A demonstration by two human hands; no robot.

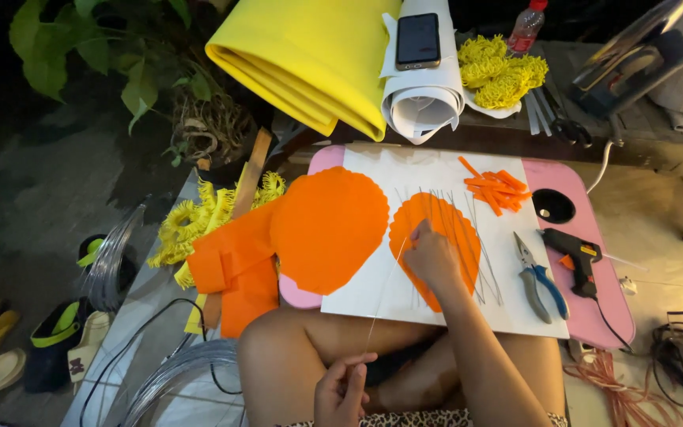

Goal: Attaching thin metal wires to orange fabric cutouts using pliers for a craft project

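Note:
A thin metal wire (386, 285) runs from my left hand (342, 388), down by my knee, up to my right hand (432, 255). Both hands pinch it. My right hand rests over a scalloped orange felt circle (428, 217) with several straight wires (480, 253) lying across it. A larger orange scalloped piece (327, 229) lies to the left. They sit on a white sheet (405, 170) over a pink lap table (594, 316).
Pliers with blue handles (539, 281) and a black glue gun (577, 257) lie right of my hand. Orange strips (498, 190) sit at the back. Yellow foam roll (302, 55), white roll with a phone (418, 39), yellow fringe (502, 71), wire coils (167, 379) and sandals surround the table.

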